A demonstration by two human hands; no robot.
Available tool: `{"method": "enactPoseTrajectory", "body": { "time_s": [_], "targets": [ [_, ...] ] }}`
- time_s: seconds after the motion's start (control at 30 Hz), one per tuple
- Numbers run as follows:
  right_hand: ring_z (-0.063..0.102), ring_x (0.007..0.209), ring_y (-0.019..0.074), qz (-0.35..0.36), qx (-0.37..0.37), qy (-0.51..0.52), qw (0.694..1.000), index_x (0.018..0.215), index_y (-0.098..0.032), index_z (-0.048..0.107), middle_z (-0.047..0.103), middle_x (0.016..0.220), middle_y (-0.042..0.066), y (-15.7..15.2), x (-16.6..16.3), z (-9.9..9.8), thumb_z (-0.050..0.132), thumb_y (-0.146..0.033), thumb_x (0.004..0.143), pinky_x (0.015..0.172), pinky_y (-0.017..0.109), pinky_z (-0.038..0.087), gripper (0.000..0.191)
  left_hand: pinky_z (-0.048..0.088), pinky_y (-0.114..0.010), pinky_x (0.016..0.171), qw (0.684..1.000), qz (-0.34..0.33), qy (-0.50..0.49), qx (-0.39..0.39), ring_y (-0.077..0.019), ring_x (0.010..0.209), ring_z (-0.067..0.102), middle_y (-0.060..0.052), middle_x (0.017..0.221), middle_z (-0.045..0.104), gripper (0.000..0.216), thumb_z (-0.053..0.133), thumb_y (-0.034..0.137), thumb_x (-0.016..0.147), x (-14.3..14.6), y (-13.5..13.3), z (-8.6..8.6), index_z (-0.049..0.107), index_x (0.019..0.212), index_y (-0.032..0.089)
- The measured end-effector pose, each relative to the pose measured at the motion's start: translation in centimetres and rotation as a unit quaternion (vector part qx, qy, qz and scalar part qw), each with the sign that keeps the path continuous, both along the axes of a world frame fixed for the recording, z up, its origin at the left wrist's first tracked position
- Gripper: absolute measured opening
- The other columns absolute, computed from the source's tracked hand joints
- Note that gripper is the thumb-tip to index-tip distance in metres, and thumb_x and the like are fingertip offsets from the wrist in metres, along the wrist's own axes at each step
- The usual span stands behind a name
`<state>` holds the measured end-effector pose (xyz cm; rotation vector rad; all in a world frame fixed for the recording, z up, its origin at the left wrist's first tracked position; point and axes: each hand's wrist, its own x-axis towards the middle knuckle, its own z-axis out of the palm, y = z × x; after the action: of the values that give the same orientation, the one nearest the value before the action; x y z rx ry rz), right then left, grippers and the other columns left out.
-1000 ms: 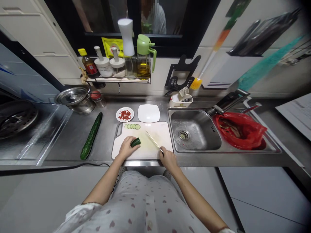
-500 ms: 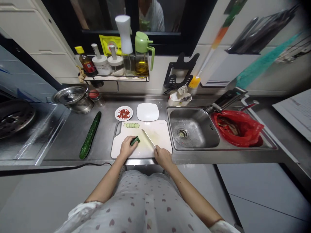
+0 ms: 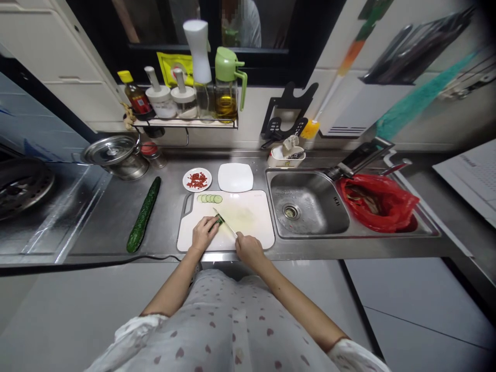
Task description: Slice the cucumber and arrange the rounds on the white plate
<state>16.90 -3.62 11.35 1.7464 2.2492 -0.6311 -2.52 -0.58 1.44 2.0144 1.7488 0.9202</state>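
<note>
On the white cutting board (image 3: 248, 206) my left hand (image 3: 203, 232) is closed on a short piece of cucumber (image 3: 219, 219), most of it hidden under the fingers. My right hand (image 3: 250, 249) grips a knife (image 3: 228, 223) by its handle. Its blade slants up and left, lying at the right end of the cucumber piece; I cannot tell whether it has cut in. Several overlapping cucumber slices (image 3: 210, 199) lie in a row near the board's upper left corner. A whole cucumber (image 3: 143, 216) rests on the steel counter left of the board.
Behind the board stand a small plate (image 3: 186, 187) of chopped red pieces and a white square plate (image 3: 235, 177). To the right is the sink (image 3: 310, 227), with a red plastic bag (image 3: 395, 201) beside it. A lidded pot (image 3: 116, 160) and a seasoning shelf (image 3: 186, 123) are at the back left.
My right hand has brought the knife left, from beside the cucumber piece to its right end. My left fingers now cover more of the piece.
</note>
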Motion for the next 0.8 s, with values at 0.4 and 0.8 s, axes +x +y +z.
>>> {"method": "enactPoseTrajectory", "body": {
  "time_s": [0.4,0.8],
  "targets": [
    [0.065,0.089,0.0223,-0.005,-0.015,0.005,1.0,0.109,-0.014,0.054,0.069,0.091,0.013,-0.2,-0.4,0.2,0.03,-0.019,0.095,0.072,0.028,0.042,0.028,0.049,-0.026,0.086,0.999,0.0,0.017,0.043,-0.0148,0.095,0.062,-0.005,0.101,0.065,0.027,0.05,0.035,0.091,-0.1,0.2,-0.5,0.066,0.109,0.025],
    [0.065,0.092,0.0239,0.008,-0.022,-0.001,1.0,0.111,-0.013,0.052,0.068,0.092,0.015,0.3,-1.2,-0.6,0.033,-0.014,0.092,0.073,0.029,0.044,0.026,0.052,-0.028,0.084,0.994,-0.015,0.012,0.108,-0.015,0.092,0.063,-0.004,0.099,0.065,0.024,0.052,0.031,0.09,-0.4,0.7,-1.6,0.067,0.109,0.025]
  ]
}}
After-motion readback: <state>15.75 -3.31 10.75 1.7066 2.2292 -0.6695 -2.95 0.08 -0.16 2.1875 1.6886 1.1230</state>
